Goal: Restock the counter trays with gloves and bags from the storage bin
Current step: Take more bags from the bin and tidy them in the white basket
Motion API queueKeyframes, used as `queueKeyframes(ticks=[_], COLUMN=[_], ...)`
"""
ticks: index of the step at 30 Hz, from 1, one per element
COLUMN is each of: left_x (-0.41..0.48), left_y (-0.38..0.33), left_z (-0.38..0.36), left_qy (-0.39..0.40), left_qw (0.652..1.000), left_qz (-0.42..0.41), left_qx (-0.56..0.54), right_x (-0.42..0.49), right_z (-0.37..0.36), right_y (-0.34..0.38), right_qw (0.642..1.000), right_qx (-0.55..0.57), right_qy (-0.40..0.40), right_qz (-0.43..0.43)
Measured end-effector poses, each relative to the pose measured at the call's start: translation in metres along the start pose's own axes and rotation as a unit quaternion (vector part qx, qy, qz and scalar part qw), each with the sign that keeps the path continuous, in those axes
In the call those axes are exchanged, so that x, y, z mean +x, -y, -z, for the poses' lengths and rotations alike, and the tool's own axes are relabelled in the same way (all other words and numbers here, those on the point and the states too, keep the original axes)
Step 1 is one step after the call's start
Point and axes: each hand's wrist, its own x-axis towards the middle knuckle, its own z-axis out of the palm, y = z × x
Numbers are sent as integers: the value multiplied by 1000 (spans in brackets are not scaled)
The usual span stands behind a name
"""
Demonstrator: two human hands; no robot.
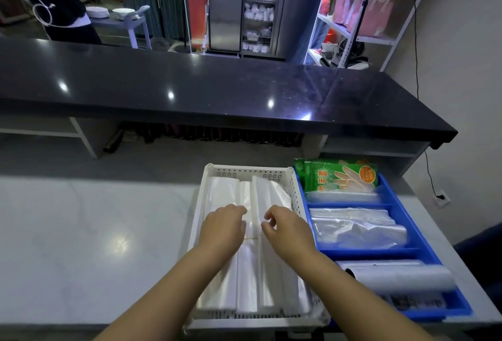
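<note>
A white perforated tray (294,193) on the grey counter holds several stacks of clear plastic bags (225,193). Both my hands are inside it, over the middle stacks. My left hand (224,227) rests on the bags with its fingers curled down onto a stack. My right hand (288,227) hovers beside it, thumb and fingers bent toward a stack's edge; whether it pinches the plastic is unclear. To the right stands a blue divided tray (402,217) with green glove packets (339,176) at the back, loose clear bags (358,227) in the middle and bag rolls (399,276) in front.
A black raised countertop (217,90) runs across behind the trays. The grey counter (81,232) stretches left of the white tray. A person stands at the far left by a cart with plates (119,13). Shelving (361,11) stands at the back right.
</note>
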Motion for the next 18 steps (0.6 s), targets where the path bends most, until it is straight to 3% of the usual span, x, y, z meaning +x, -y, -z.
queueKeyframes(ticks=[8,18], left_x=[3,-2], left_y=[-40,-88], left_z=[4,-23], left_qy=[-71,-22], left_qw=[997,999], left_qz=[-38,-31], left_qx=[-16,-36], right_x=[1,1], right_z=[29,53], right_y=[-29,-106], right_qw=[996,998], right_qx=[-62,-52], right_qy=[-22,0], right_qz=[52,-35])
